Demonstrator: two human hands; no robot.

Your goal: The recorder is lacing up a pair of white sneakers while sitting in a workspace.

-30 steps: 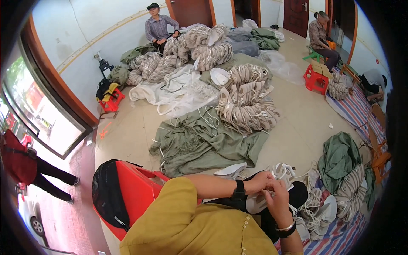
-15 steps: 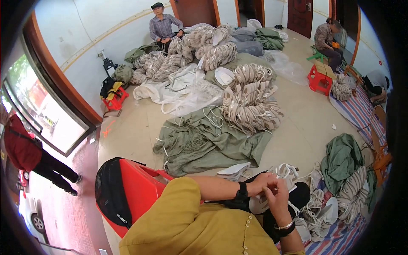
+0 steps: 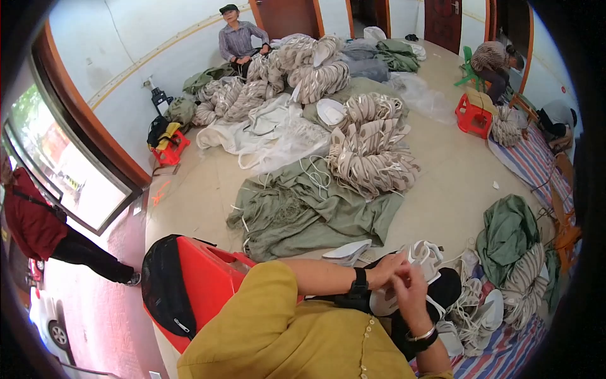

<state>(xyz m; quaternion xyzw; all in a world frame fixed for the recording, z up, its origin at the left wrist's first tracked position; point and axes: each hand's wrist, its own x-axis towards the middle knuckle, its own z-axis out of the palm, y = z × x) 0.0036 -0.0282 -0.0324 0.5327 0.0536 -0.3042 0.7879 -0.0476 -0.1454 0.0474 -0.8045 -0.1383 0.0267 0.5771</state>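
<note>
Over my lap, a white and beige shoe upper (image 3: 424,255) with loose laces lies under and beyond my two hands. My left hand (image 3: 386,270) reaches across from the left, its fingers closed on the upper. Against its fingertips, my right hand (image 3: 411,292) is pinched, palm turned inward; whatever sits between its fingers is too small to make out. Another beige piece of the shoe shows below the left wrist. Beside my right knee lies a heap of similar laced uppers (image 3: 470,309).
Green cloth (image 3: 315,211) and bundled uppers (image 3: 372,158) cover the floor ahead. At my left stands a red stool (image 3: 208,271) with a black bag (image 3: 165,284). Co-workers sit at the back and right; a person in red (image 3: 31,215) is at the doorway. Striped sheeting (image 3: 499,354) lies lower right.
My hands stay together over the shoe upper, with only slight finger movement. The seated co-worker at the back right has bent forward. The person in the doorway has taken a step.
</note>
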